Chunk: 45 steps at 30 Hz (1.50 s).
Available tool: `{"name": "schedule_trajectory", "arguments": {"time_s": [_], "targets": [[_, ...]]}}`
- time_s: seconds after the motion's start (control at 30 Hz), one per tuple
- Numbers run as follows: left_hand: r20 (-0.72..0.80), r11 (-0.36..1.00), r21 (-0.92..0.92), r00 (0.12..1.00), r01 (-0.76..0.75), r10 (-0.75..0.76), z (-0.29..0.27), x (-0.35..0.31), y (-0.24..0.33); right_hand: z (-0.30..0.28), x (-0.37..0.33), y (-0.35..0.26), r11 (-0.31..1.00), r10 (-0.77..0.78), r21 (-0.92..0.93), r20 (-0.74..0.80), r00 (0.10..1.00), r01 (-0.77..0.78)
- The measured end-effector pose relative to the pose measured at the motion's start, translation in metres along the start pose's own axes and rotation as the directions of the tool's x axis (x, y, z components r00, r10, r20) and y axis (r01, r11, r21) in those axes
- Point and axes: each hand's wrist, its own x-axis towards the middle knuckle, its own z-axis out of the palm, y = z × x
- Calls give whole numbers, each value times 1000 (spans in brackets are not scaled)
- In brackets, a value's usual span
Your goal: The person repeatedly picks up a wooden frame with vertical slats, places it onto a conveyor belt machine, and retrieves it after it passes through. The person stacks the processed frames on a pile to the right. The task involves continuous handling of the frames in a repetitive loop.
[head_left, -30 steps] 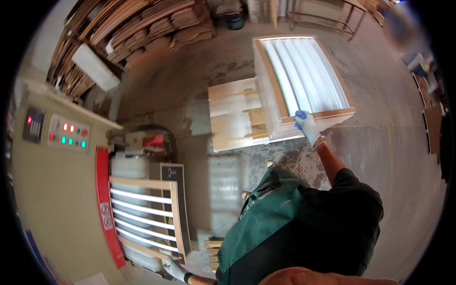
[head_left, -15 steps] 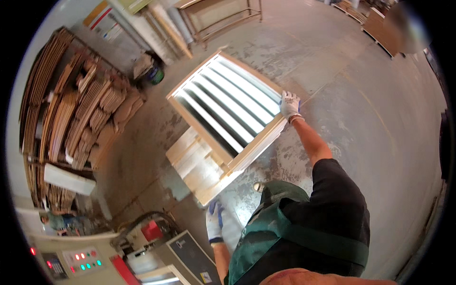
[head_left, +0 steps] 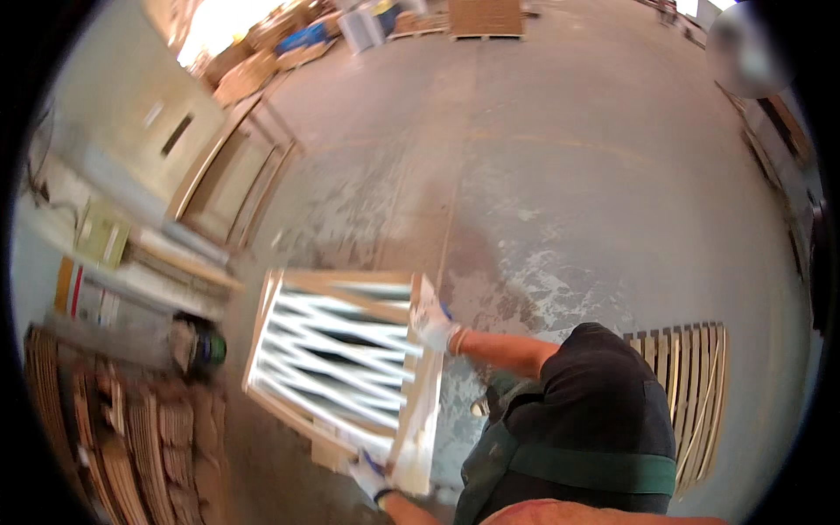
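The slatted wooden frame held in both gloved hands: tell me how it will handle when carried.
The slatted wooden frame looks rigid, keeping its rectangle while held by one side rail. Its width probably makes it awkward and apt to swing. With left hand and right hand both gripping, it may be fairly heavy.

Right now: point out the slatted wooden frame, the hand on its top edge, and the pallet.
slatted wooden frame (head_left: 337,359), head view, on its white slats
right hand (head_left: 431,322), head view, on the glove's back
wooden pallet (head_left: 696,385), head view, on its boards

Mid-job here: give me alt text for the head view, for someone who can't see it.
A person's gloved left hand and right hand grip one side rail of a louvred wooden frame, carried above a stained concrete floor. A slatted pallet lies to the right.
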Motion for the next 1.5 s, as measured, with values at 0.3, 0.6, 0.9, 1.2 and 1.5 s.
{"name": "schedule_trajectory", "arguments": {"time_s": [0.3, 0.6, 0.9, 1.2, 1.5], "targets": [[-104, 978, -206, 993, 28, -50, -41, -78, -17, -72, -102, -175, 961, 269, -238, 671, 691, -142], [-428, 963, -253, 904, -91, -27, -87, -209, -89, -70, -131, -219, 989, 145, -106, 778, 611, -99], [-808, 884, -457, 462, -100, -365, -73, -465, -229, -76, -211, -267, 972, -158, 213, 906, 394, -100], [-831, 823, -556, -46, 116, -555, 66, -615, -262, -98, -265, -345, 940, -339, 327, 923, -180, -92], [-600, 599, -796, -243, 83, -762, 135, -676, -266, -96, -351, -379, 858, -478, 512, 773, -417, -34]]}}
